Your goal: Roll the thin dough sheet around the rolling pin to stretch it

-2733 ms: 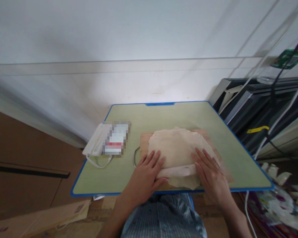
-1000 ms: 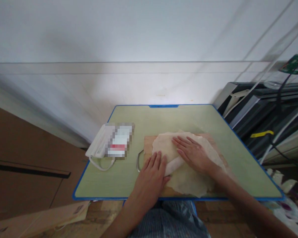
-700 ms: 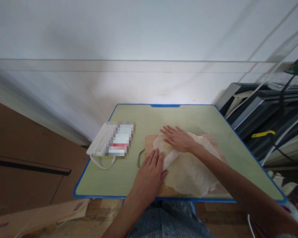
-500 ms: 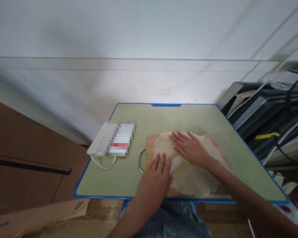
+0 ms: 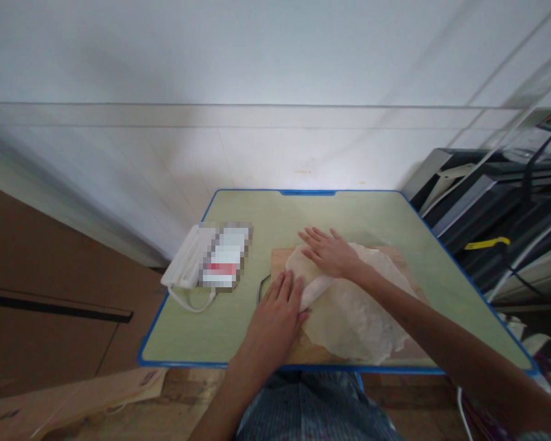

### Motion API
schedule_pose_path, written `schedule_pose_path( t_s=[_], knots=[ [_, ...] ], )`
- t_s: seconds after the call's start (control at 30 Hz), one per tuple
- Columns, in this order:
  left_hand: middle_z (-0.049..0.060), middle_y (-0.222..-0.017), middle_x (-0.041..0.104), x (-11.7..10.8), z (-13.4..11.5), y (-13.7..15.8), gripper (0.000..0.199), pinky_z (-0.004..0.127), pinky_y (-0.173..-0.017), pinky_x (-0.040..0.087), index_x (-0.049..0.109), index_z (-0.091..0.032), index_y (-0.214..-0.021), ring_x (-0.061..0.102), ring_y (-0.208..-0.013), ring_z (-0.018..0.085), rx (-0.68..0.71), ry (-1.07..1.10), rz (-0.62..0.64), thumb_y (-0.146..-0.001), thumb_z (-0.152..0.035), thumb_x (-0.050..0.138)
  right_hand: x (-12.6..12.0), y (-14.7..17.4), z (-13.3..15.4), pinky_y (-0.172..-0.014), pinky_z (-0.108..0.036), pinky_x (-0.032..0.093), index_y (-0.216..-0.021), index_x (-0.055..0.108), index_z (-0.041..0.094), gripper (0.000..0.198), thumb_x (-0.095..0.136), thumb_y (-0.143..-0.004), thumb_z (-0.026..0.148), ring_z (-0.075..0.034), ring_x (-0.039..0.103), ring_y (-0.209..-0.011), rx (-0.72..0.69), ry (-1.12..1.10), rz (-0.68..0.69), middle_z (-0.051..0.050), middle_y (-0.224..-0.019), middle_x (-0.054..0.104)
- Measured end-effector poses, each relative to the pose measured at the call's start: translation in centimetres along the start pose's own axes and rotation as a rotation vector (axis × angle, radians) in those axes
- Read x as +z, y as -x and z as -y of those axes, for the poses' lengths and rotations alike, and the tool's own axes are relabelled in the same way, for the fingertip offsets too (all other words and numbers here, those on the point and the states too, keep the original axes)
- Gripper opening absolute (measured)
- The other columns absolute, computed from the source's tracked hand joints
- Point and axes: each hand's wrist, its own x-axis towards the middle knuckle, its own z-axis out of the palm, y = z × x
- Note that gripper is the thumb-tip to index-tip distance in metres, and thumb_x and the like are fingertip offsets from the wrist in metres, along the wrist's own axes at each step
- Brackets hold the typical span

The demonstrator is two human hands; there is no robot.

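Observation:
A broad thin sheet of pale dough (image 5: 356,321) is spread over a wooden cutting board (image 5: 282,257) and covers most of it. Between my hands shows part of a whitish rolling pin (image 5: 316,293), lying at a slant on the dough. My left hand (image 5: 280,312) rests flat over its near left end, fingers stretched forward. Over the far right end lies my right hand (image 5: 333,254), its fingers extended and slightly spread past the dough's far edge. Both palms hide the pin's ends.
A green table (image 5: 252,208) with a blue rim carries the board. Left of it lie a white power bank (image 5: 183,260) with a cable and a blurred-out phone (image 5: 224,257). A metal handle (image 5: 261,288) sticks out from the board's left side. Dark stacked equipment (image 5: 482,202) stands to the right.
Both hands and the rolling pin have moved left and away from me across the dough. The right hand now reaches past the dough's far edge.

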Motion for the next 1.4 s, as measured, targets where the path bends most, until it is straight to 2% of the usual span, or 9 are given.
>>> schedule_pose_path(
  t_s=[0.2, 0.3, 0.57, 0.7, 0.9, 1.0, 1.07, 1.23, 1.4],
  knots=[
    [0.019, -0.143, 0.036, 0.6, -1.7, 1.2, 0.058, 0.043, -0.105, 0.038, 0.037, -0.01, -0.136, 0.032, -0.132, 0.032, 0.067, -0.032, -0.012, -0.083, -0.018, 0.059, 0.7, 5.9, 0.2, -0.109, -0.057, 0.012, -0.141, 0.032, 0.02, 0.049, 0.022, -0.095, 0.034, -0.024, 0.026, -0.137, 0.115, 0.036, -0.086, -0.007, -0.147, 0.033],
    [0.02, -0.143, 0.035, 0.8, -1.7, 1.2, 0.058, 0.043, -0.106, 0.037, 0.036, -0.009, -0.136, 0.031, -0.133, 0.031, 0.085, -0.014, -0.008, -0.083, -0.016, 0.059, 0.9, 6.8, 0.5, -0.109, -0.058, 0.011, -0.141, 0.03, 0.021, 0.049, 0.021, -0.094, 0.031, -0.023, 0.025, -0.137, 0.164, 0.04, -0.128, -0.005, -0.147, 0.033],
    [0.02, -0.144, 0.034, 0.0, 0.8, -0.2, 0.046, 0.044, -0.107, 0.034, 0.039, -0.006, -0.133, 0.029, -0.135, 0.028, 0.032, 0.083, -0.007, -0.09, -0.023, 0.047, -0.1, -0.3, 1.0, -0.107, -0.057, 0.021, -0.14, 0.033, 0.02, 0.052, 0.027, -0.093, 0.043, -0.024, 0.029, -0.135, 0.09, -0.02, -0.048, -0.007, -0.146, 0.035],
    [0.021, -0.144, 0.033, 0.2, 1.0, -0.1, 0.045, 0.046, -0.106, 0.034, 0.037, -0.008, -0.134, 0.026, -0.136, 0.027, 0.017, 0.114, -0.037, -0.092, -0.024, 0.044, -0.2, -1.4, 1.1, -0.106, -0.057, 0.023, -0.14, 0.033, 0.018, 0.052, 0.026, -0.094, 0.042, -0.023, 0.032, -0.134, 0.099, -0.036, -0.057, -0.008, -0.145, 0.037],
    [0.021, -0.146, 0.031, 0.8, -0.9, 1.0, 0.053, 0.046, -0.105, 0.036, 0.03, -0.013, -0.138, 0.023, -0.136, 0.029, 0.055, 0.079, -0.026, -0.088, -0.017, 0.049, 0.3, 3.6, 0.9, -0.109, -0.052, 0.019, -0.138, 0.038, 0.019, 0.048, 0.025, -0.094, 0.036, -0.023, 0.036, -0.132, 0.173, -0.033, -0.12, -0.008, -0.141, 0.043],
    [0.02, -0.146, 0.03, 0.9, -1.7, 1.5, 0.055, 0.046, -0.105, 0.037, 0.031, -0.013, -0.138, 0.023, -0.136, 0.03, 0.087, 0.07, -0.008, -0.087, -0.015, 0.051, 0.8, 6.2, 0.7, -0.11, -0.054, 0.013, -0.137, 0.039, 0.02, 0.047, 0.026, -0.094, 0.031, -0.023, 0.031, -0.134, 0.177, -0.019, -0.165, -0.006, -0.142, 0.042],
    [0.021, -0.146, 0.03, 0.8, -1.8, 1.5, 0.055, 0.046, -0.105, 0.036, 0.032, -0.012, -0.138, 0.022, -0.136, 0.031, 0.099, 0.072, -0.006, -0.086, -0.016, 0.052, 0.9, 6.7, 0.7, -0.11, -0.054, 0.012, -0.137, 0.039, 0.021, 0.047, 0.025, -0.094, 0.03, -0.023, 0.029, -0.135, 0.173, -0.016, -0.199, -0.005, -0.143, 0.041],
    [0.021, -0.145, 0.031, 0.2, -0.7, 0.7, 0.053, 0.049, -0.105, 0.035, 0.036, -0.011, -0.135, 0.022, -0.135, 0.033, 0.05, 0.052, -0.004, -0.086, -0.021, 0.055, 0.2, 3.1, 1.3, -0.11, -0.054, 0.013, -0.138, 0.038, 0.022, 0.048, 0.025, -0.094, 0.036, -0.024, 0.033, -0.133, 0.159, -0.059, -0.138, -0.006, -0.142, 0.042],
    [0.023, -0.145, 0.031, 0.0, 0.2, 0.2, 0.054, 0.049, -0.106, 0.034, 0.036, -0.007, -0.135, 0.023, -0.136, 0.033, -0.01, 0.042, 0.003, -0.086, -0.021, 0.054, -0.4, -1.5, 2.0, -0.107, -0.055, 0.021, -0.137, 0.038, 0.018, 0.051, 0.029, -0.093, 0.043, -0.025, 0.04, -0.129, 0.08, -0.089, -0.086, -0.009, -0.139, 0.046]
  ],
)
